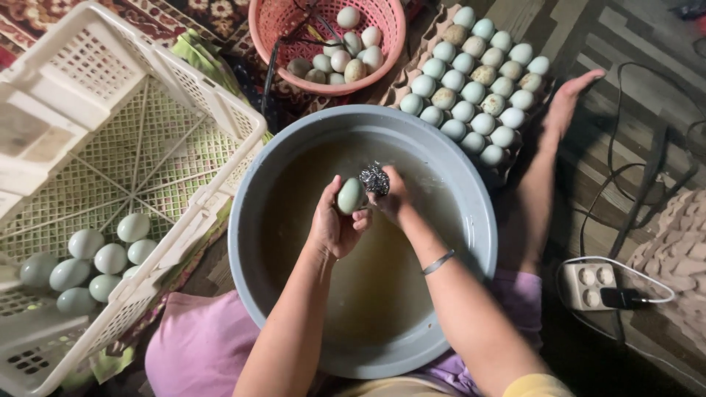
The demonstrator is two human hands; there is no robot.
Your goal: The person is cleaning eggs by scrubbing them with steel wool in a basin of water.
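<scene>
Scrubbing goes best with short, light strokes of the steel-wool scourer [375, 179], turning the pale green egg [350, 196] a little at a time so the shell (thin, easily cracked) is never squeezed. Left hand [333, 224] is closed around the egg, right hand [391, 197] pinches the scourer against its upper side. Both sit over the murky water of the grey basin [471, 213]; the egg seems just clear of the surface.
</scene>
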